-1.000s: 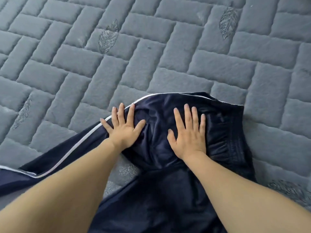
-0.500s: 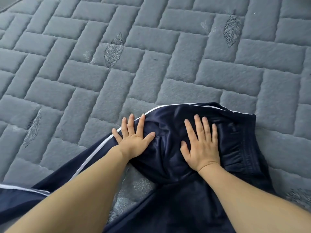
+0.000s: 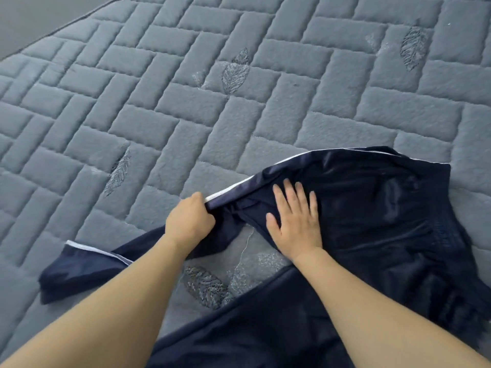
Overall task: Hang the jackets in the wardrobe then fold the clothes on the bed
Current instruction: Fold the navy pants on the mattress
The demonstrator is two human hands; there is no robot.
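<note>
Dark navy trousers (image 3: 372, 213) with a white side stripe lie on the grey quilted bed cover (image 3: 186, 107), waistband to the right. One leg runs down-left to a cuff at the lower left, the other leg toward the bottom edge. My left hand (image 3: 190, 221) grips the striped edge of the upper leg, fingers curled round the fabric. My right hand (image 3: 295, 221) lies flat on the seat of the trousers, fingers straight and spread.
The cover has a brick pattern with stitched leaf motifs and fills most of the view. Its edge and a dark grey floor (image 3: 39, 14) show at the top left. A patch of cover shows between the two trouser legs.
My left hand went from lying flat on the fabric to gripping the striped leg edge. The view shifted, so the trousers sit further right and the leg cuff shows.
</note>
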